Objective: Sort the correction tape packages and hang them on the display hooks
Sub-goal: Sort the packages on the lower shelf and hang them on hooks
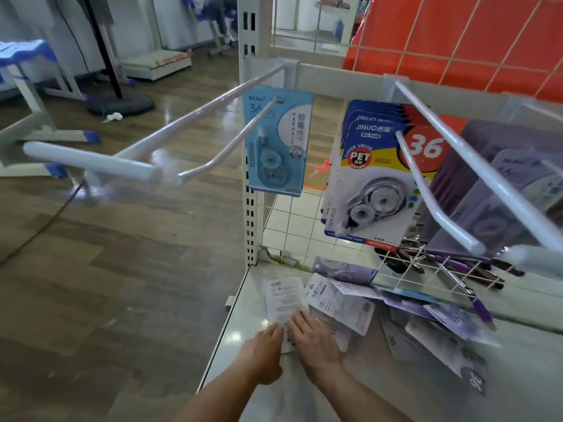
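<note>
Head view, looking down: our two hands meet at the near left corner of the grey shelf (240, 333). Our right hand (315, 341) lies flat, its fingers straight, on a white face-down package (283, 295). Our left hand (263, 353) touches the same package's near edge with its fingertips, and we cannot tell whether it grips it.

To the right, a loose pile of purple correction tape packages (441, 325) is spread across the shelf, some overlapping. Just behind the pile stands a wire basket (405, 271) holding purple pens (481, 304).

Above, a single light blue package (277, 141) hangs on the left hook (225, 149). A stack of blue, red and yellow JINUO packages (374, 184) hangs on the middle hook (426, 190). Purple packages (487, 202) hang further right, blurred. Behind the wire grid is a red panel (457, 35), and to the left is wooden floor (122, 239).
</note>
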A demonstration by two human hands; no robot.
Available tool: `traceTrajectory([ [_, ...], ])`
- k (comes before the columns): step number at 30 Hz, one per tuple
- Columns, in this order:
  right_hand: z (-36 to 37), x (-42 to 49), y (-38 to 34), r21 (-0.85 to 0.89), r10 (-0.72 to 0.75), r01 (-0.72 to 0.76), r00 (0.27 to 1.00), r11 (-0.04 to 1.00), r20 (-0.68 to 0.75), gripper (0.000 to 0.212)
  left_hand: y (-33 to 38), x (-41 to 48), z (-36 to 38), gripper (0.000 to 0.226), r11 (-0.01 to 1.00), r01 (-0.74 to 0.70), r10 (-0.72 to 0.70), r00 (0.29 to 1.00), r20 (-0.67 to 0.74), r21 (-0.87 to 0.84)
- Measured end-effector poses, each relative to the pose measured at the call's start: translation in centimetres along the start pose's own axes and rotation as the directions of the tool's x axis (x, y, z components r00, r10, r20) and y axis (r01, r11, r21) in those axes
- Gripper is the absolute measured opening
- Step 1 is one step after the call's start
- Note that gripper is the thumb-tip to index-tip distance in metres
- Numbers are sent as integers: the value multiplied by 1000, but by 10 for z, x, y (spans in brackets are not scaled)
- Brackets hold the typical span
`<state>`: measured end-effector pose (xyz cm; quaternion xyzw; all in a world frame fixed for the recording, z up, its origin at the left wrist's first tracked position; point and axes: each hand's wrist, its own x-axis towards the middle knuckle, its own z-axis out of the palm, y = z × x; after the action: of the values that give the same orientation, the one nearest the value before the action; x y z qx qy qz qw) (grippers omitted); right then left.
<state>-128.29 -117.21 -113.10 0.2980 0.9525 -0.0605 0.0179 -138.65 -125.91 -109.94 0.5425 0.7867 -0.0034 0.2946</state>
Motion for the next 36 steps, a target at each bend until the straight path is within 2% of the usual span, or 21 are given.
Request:
traceTrajectory([
  [3, -11, -12, -4, 11, -15, 15, 1000, 1000, -19, 56, -3, -4, 0, 74, 1000, -16, 16, 1000, -16, 16],
  [6, -32, -23, -9, 78, -24, 24, 1000, 997, -11, 17, -8, -13, -3, 69, 1000, -29, 29, 998, -53, 7],
  [9, -49, -31, -7, 307, 29, -8, 998, 952, -64, 31, -16, -24, -15, 52, 988, -78, 52, 981, -189, -136],
  [11, -73, -36, -10, 495, 103, -27, 986, 869, -128, 27, -17, -33, -28, 32, 951, -118, 31, 956, -293, -285],
  [14, -108, -46, -11, 630, 183, 15, 951, 776, -248, 13, -7, -51, -52, 4, 839, -152, -57, 930, -362, -523],
  [16, -132, -54, -13, 709, 267, 1, 926, 705, -268, 9, 5, -64, -64, 9, 688, -201, -80, 934, -347, -698],
  [19, -164, -68, -17, 850, 377, -7, 898, 527, -226, 6, 19, -81, -76, 14, 538, -264, -39, 941, -336, -800],
  [21, -179, -78, -19, 903, 423, -9, 885, 430, -193, 8, 28, -91, -81, 17, 465, -294, -8, 942, -337, -835],
  [24, -198, -92, -19, 943, 471, 4, 866, 332, -169, 12, 41, -106, -89, 23, 424, -321, 0, 935, -355, -847],
  [29, -227, -114, -16, 970, 471, 61, 866, 234, -168, 22, 66, -129, -104, 20, 400, -383, 53, 916, -397, -833],
  [33, -247, -132, -8, 977, 520, 132, 830, 166, -200, 24, 94, -140, -117, 19, 381, -454, 114, 888, -446, -805],
  [36, -262, -146, 5, 969, 553, 190, 796, 161, -248, 23, 120, -142, -126, 18, 394, -477, 133, 875, -465, -786],
])
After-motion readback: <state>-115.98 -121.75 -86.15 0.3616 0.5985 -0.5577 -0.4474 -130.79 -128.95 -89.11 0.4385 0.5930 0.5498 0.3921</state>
